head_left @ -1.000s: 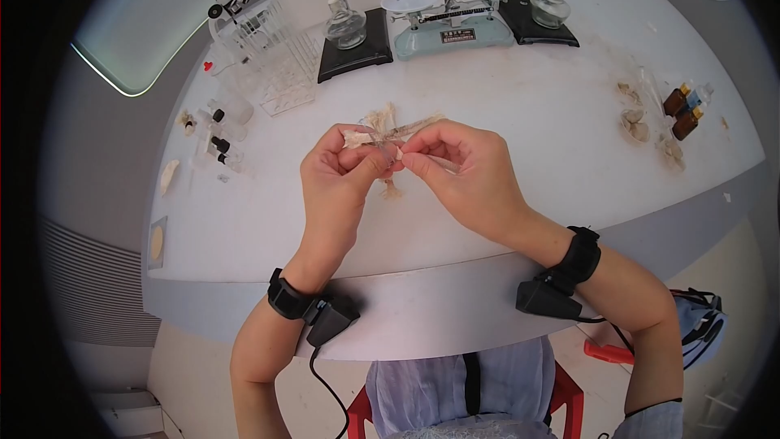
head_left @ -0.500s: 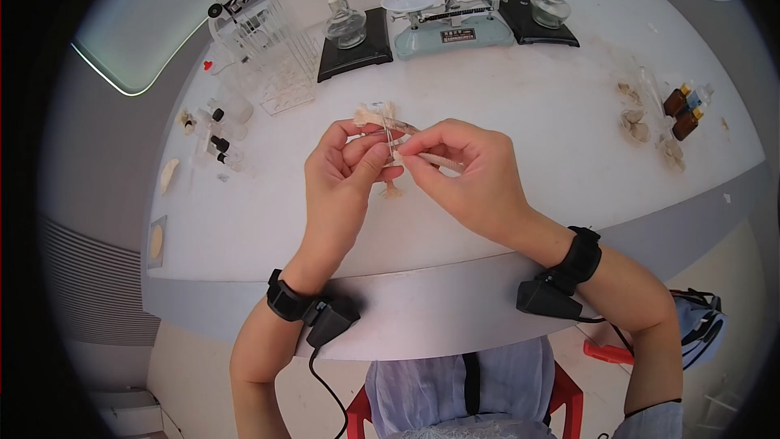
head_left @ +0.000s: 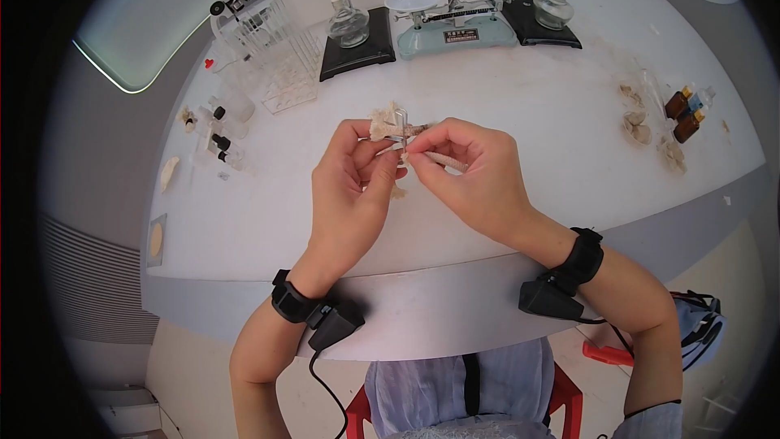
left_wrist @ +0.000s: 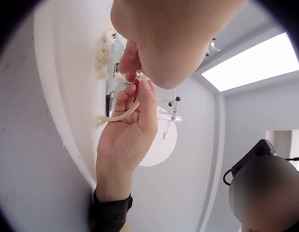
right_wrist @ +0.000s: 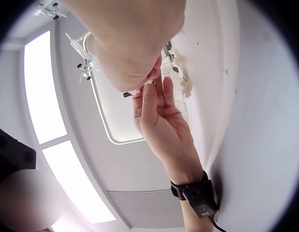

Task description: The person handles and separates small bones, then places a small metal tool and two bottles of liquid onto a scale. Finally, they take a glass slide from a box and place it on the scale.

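Both hands meet in the middle over the table, working on cream cotton cord with frayed ends and a small shiny bent metal piece (head_left: pixel 403 123). My left hand (head_left: pixel 351 179) holds part of the cord between thumb and curled fingers, and a frayed tuft (head_left: pixel 383 123) shows above its index finger. With thumb and index finger, my right hand (head_left: pixel 475 164) pinches right at the base of the metal piece. A length of cord (head_left: pixel 447 162) runs back under that hand. In the left wrist view this cord (left_wrist: pixel 124 116) crosses the right palm. The fingertips hide where cord and metal meet.
A balance scale (head_left: pixel 457 36) stands at the back between stands with glass burners (head_left: pixel 349 26). Test-tube racks (head_left: pixel 280 57) and small bottles (head_left: pixel 219 142) are at left. Brown bottles (head_left: pixel 686 126) and pale cord bundles (head_left: pixel 636 128) sit at right.
The left hand has shifted slightly right and turned. The frayed tuft has moved with it, and the metal piece now sticks up plainly between the hands. The right hand has barely moved.
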Demonstrator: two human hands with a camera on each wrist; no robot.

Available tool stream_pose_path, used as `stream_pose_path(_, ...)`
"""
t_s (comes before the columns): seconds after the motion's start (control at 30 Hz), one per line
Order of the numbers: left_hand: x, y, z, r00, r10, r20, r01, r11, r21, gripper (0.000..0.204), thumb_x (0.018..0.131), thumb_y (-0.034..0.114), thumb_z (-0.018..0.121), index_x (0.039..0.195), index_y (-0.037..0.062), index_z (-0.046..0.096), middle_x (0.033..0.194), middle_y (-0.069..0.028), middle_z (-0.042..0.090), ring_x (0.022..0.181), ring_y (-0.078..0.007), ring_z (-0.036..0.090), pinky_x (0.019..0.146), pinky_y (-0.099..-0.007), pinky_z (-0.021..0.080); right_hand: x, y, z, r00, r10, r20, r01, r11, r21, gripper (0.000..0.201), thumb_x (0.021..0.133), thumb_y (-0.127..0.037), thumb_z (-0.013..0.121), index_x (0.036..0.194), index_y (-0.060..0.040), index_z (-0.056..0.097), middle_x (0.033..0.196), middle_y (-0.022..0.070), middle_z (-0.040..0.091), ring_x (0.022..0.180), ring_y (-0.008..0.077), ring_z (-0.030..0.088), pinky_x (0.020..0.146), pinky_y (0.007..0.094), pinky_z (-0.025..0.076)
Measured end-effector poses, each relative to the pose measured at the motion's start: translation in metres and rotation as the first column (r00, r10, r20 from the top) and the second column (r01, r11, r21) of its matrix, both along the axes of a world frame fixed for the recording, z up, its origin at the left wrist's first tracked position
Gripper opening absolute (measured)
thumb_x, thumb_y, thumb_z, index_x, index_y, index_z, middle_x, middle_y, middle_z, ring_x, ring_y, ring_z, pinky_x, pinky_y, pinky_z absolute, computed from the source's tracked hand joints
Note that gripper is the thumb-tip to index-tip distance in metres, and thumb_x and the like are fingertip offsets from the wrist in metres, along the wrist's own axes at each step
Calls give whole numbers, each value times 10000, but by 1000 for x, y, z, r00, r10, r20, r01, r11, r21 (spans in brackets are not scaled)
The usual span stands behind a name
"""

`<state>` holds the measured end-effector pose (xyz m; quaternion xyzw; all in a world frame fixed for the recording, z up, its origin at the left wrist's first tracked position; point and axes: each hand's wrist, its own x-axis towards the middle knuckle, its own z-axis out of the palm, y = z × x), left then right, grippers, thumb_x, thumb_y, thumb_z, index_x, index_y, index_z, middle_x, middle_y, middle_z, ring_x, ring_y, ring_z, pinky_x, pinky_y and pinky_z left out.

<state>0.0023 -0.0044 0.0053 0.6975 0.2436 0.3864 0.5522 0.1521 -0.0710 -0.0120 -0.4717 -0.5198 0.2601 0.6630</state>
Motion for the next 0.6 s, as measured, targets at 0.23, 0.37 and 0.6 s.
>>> stream_pose_path(0.23, 0, -1, 0, 1000, 1, 7, -1, 1000, -5, 210, 963, -29, 535, 1161, -5, 468, 1131, -137, 658, 1023, -151, 651, 872, -301, 565, 2, 0, 0, 999, -7, 42, 8, 1000, -19, 72, 844, -27, 689, 868, 39, 672, 843, 110, 722, 787, 138, 709, 701, 263, 579)
stream_pose_path(0.37, 1, -2, 1, 999, 23, 37, -23, 1000, 5, 220, 954, -37, 547, 1157, 4, 471, 1102, -119, 650, 1003, -144, 650, 847, -290, 562, 2, 1, -6, 999, 31, 26, -30, 999, -36, 91, 828, -51, 698, 845, 35, 672, 821, 118, 726, 796, 155, 721, 684, 266, 570)
stream_pose_path(0.6, 0, -5, 1, 998, 47, -31, -46, 999, 26, 204, 959, -27, 556, 1139, 11, 469, 1101, -108, 652, 980, -126, 648, 828, -255, 540, 3, 3, -7, 998, 0, 66, 4, 998, -58, 112, 812, -82, 712, 810, 21, 667, 776, 124, 725, 814, 186, 739, 654, 272, 560)
